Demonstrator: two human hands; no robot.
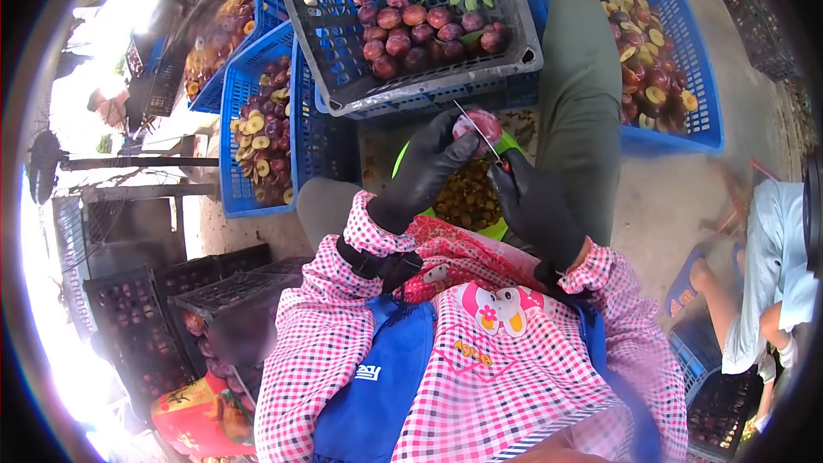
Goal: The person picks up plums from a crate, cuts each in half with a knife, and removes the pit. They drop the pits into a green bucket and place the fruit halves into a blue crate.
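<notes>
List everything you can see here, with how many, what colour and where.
plum: one, purple, in left hand
knife: one, thin blade, in right hand, against the plum
basin: one, green, between the knees, holding brownish pits
grey crate: one, ahead, whole plums inside
blue crates: at least three, left and right, halved plums inside
black crates: several, lower left
other person: one, light blue top, right edge
left hand: black glove, grip closed on plum
right hand: black glove, grip closed on knife
</notes>
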